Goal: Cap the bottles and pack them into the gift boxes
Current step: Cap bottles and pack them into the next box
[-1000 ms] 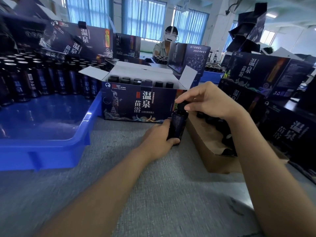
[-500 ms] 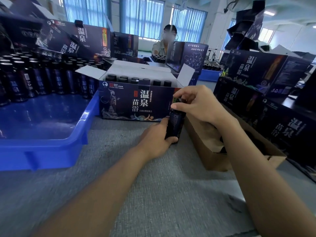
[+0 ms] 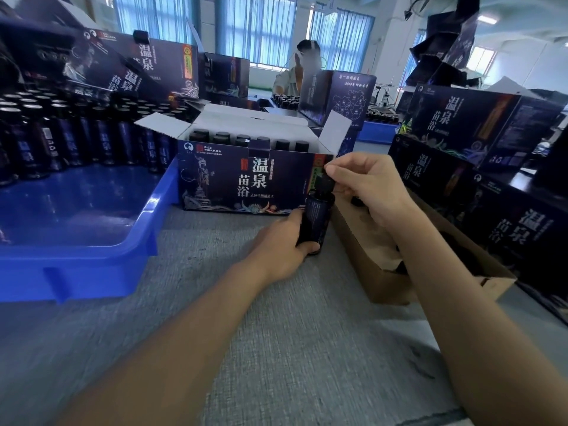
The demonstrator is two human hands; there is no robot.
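A dark bottle (image 3: 316,221) is gripped by the left hand (image 3: 278,245) on the tabletop (image 3: 307,339), just in front of the open gift box (image 3: 227,179). Its cap (image 3: 325,187) is pinched by the right hand (image 3: 368,186).

Bottle (image 3: 316,221) in left hand (image 3: 278,245), cap (image 3: 325,186) pinched (black)

Left hand (image 3: 278,242) grips low; right hand (image 3: 368,186) pinches just above it.

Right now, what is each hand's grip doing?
Left hand: grips the dark bottle around its lower body.
Right hand: pinches the cap at the bottle's top.
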